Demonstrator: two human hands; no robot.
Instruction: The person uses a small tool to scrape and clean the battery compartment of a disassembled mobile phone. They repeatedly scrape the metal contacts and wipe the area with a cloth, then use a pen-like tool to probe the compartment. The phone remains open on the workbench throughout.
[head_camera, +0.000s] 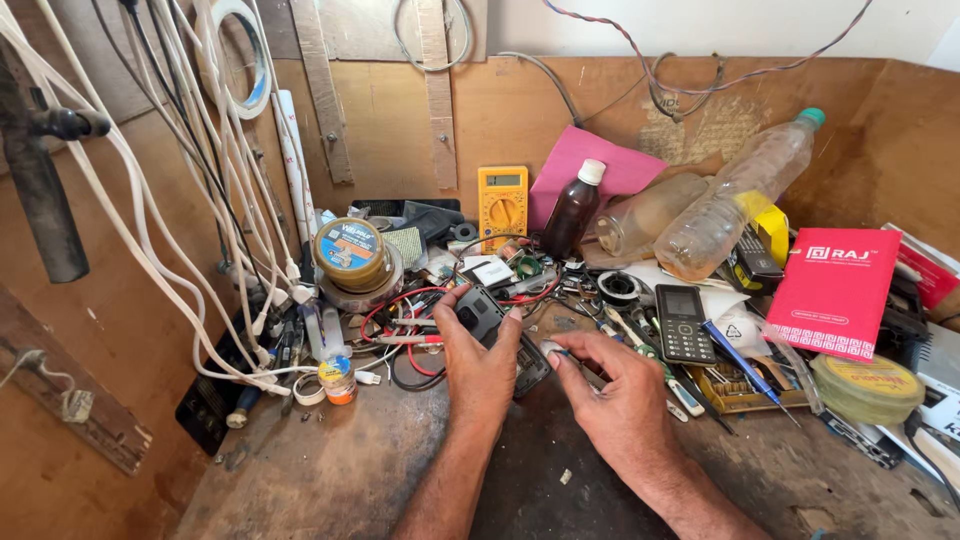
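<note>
Near the counter's (330, 470) cluttered middle, the left hand (480, 365) grips a dark phone body (500, 335) lying diagonally, while the right hand (615, 385), just beside, pinches a small tool (553, 350).

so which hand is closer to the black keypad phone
Right. The right hand lies just left of and below the black keypad phone, a short gap away. The left hand is farther left, gripping a dark device.
</note>
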